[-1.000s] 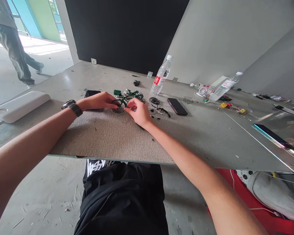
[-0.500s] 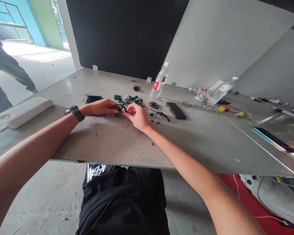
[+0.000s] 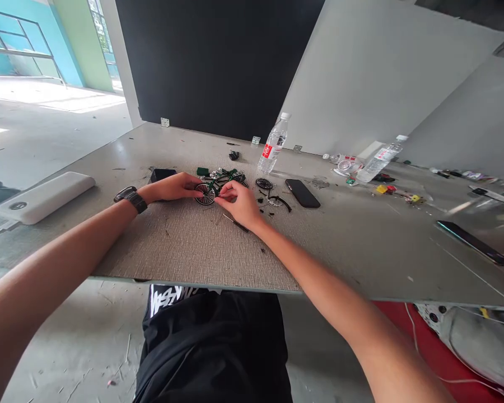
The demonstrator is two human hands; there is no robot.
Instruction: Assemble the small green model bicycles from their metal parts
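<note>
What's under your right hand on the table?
A thin dark tool pokes out from beneath the heel of the right hand, which pinches the model bicycle. The tool's far end is covered by the palm.

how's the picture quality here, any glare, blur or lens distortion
Head view: daylight blows out the floor at upper left; the wide lens stretches both forearms toward the corners; the phone at the right edge is smeared; the left hand, right hand and model bicycle are sharp but small.
</note>
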